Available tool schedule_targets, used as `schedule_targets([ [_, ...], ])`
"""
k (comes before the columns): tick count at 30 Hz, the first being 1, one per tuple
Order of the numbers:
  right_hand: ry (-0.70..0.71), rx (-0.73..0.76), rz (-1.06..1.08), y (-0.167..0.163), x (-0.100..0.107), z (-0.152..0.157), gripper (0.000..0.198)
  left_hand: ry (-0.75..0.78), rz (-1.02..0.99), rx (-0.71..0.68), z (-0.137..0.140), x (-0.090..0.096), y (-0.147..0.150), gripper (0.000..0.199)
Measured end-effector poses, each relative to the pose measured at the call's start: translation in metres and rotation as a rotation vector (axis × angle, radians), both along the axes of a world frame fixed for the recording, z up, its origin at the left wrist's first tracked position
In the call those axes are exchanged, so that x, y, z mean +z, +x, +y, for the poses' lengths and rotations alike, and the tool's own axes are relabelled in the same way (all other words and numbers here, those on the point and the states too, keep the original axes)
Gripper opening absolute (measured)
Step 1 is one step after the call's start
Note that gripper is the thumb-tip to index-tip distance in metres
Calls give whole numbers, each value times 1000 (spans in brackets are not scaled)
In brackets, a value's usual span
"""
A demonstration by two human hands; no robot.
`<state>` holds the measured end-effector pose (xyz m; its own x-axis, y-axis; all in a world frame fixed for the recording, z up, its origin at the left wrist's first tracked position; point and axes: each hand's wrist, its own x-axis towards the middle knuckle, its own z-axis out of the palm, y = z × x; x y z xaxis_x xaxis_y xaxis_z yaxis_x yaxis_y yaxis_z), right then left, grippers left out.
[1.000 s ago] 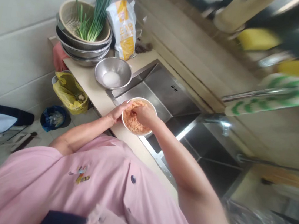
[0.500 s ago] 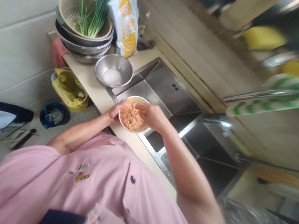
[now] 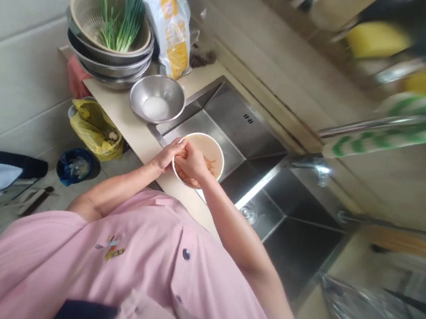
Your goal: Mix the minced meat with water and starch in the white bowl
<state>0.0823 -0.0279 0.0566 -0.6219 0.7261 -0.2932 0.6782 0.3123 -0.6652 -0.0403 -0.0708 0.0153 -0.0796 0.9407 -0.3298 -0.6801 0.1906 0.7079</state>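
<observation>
White bowl of orange shreds sits at bench edge by sink. Left hand grips rim at 9 o'clock. Right hand — half second ago at 3 o'clock — now curled over the shreds at 7 o'clock; whether it holds any, cannot tell. Mixing continues, likely.

The right hand covers much of the bowl's orange contents, and the upper right shelf items blur.
</observation>
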Motion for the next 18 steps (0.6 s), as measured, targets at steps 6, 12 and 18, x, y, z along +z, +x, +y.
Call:
schedule_targets([
  [6, -587, -302, 456, 27, 14, 5, 47, -58, -57, -129, -5, 6, -3, 35],
  [12, -579, -414, 567, 45, 31, 7, 57, -73, -99, -116, -1, 11, -2, 40],
  [18, -493, -465, 678, 40, 25, 0, 59, -137, -141, -120, -1, 18, 3, 40],
])
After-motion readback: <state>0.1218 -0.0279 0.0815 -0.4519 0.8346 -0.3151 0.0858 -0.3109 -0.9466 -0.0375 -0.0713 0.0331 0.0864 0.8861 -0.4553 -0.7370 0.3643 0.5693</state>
